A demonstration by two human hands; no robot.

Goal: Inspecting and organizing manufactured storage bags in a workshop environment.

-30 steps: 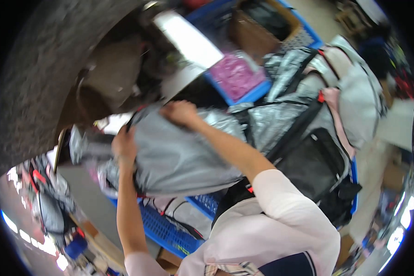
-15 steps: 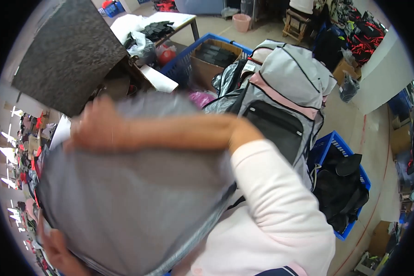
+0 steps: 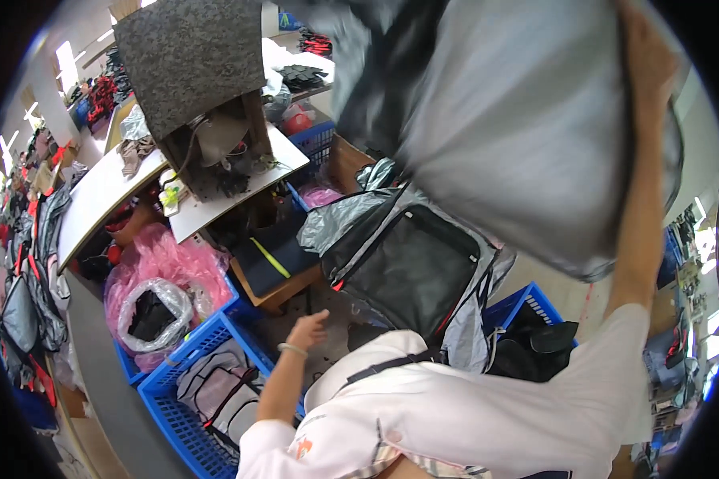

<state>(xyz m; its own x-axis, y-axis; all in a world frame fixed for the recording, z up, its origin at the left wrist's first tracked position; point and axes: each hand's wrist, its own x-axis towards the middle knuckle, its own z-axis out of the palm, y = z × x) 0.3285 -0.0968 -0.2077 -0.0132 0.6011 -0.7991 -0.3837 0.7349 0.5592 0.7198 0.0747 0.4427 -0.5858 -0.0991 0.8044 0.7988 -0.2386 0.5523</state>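
My right hand (image 3: 647, 60) is raised at the upper right, closed on the edge of a large silver-grey fabric bag piece (image 3: 527, 136). The piece hangs blurred across the top right, its black-edged side away to the left. Low in the middle, my left hand (image 3: 308, 330) holds nothing; its fingers are apart and a pale band circles the wrist. Beyond it lies a grey backpack (image 3: 411, 267) with a black mesh panel and red trim, partly on a pile of grey fabric. The raised piece hides what is behind it.
A sewing machine (image 3: 220, 140) under a dark speckled board stands on a white table (image 3: 284, 156). Blue baskets hold fabric pieces: one basket (image 3: 164, 399) near left, another (image 3: 527, 307) at right with black pieces. A pink plastic bag (image 3: 164, 255) and a wooden stool (image 3: 276, 299) are nearby.
The grey bag piece has gone from in front of me, at left, up to the upper right in my right hand. My left hand has come off it and moved toward the middle.
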